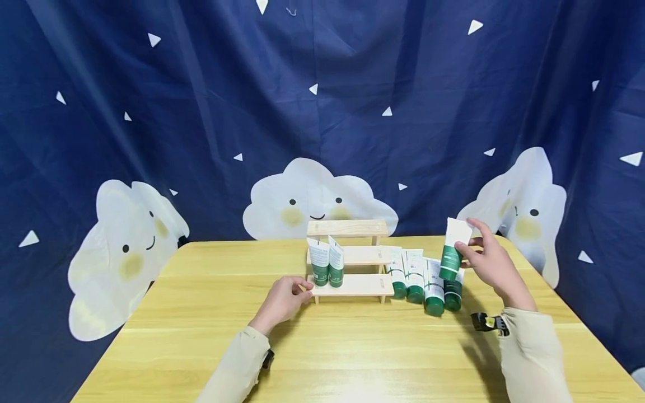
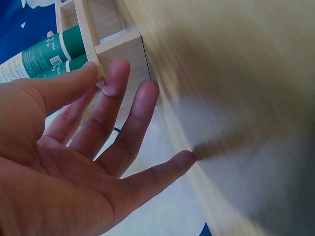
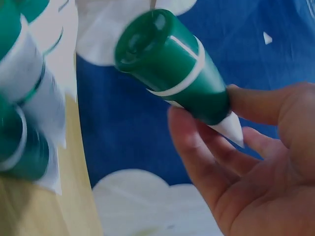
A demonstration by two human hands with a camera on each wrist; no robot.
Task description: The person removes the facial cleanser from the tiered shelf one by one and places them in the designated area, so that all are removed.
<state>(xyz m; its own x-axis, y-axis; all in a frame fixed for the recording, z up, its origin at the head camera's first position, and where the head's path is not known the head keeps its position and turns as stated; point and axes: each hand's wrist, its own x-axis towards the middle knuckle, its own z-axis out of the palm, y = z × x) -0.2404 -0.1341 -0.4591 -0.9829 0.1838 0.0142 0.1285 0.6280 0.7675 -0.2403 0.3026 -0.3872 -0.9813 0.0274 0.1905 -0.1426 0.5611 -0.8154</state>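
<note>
My right hand point(image 1: 496, 268) pinches a white-and-green squeeze tube point(image 1: 450, 254) by its white upper part, cap down, raised over other tubes. The right wrist view shows its green cap point(image 3: 145, 42) tilted toward the camera, thumb and fingers on either side. My left hand point(image 1: 283, 305) is at the left end of the lowest step of a wooden three-step stand point(image 1: 360, 285), its thumb and index fingertips right at the board's end and the other fingers spread. Two tubes stand cap down on that step, a left one point(image 1: 319, 263) and a right one point(image 1: 336, 263).
Several like tubes point(image 1: 414, 274) lie in a slanted row right of the stand, caps toward me. The wooden table point(image 1: 211, 313) ends at a dark blue curtain point(image 1: 211, 112) printed with clouds and triangles.
</note>
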